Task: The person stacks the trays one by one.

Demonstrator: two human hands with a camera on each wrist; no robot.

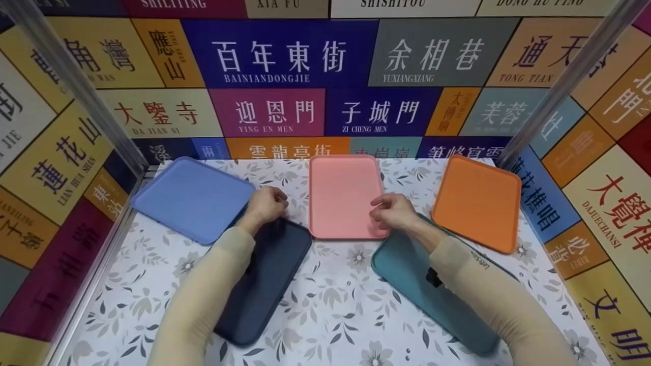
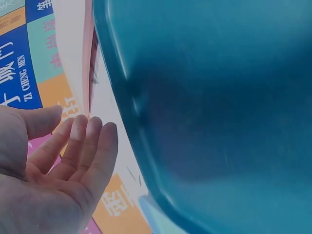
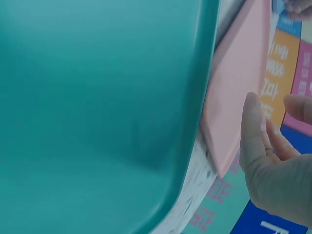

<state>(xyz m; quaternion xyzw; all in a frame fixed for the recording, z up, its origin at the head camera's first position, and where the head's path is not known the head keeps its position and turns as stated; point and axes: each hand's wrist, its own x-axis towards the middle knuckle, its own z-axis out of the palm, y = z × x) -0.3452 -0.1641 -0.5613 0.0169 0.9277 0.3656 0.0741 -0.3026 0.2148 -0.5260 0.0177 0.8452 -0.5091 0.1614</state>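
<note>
My left hand (image 1: 267, 203) hovers by the far end of a dark navy tray (image 1: 274, 284), its fingers loosely bent and nothing in them. In the left wrist view, the hand (image 2: 63, 170) is palm up beside a blue-teal tray edge (image 2: 131, 112), apart from it. My right hand (image 1: 394, 211) is over the lower right corner of the pink tray (image 1: 346, 193), near the teal tray (image 1: 407, 274) that lies under the forearm. The right wrist view shows that hand (image 3: 275, 165) with relaxed fingers, holding nothing. Whether it touches the pink tray cannot be told.
A periwinkle-blue tray (image 1: 193, 198) lies at the back left, an orange tray (image 1: 478, 203) at the back right. All rest on a floral-patterned tabletop (image 1: 335, 300). Panels with Chinese lettering (image 1: 279, 56) enclose the back and sides, with metal posts (image 1: 559, 76) at the corners.
</note>
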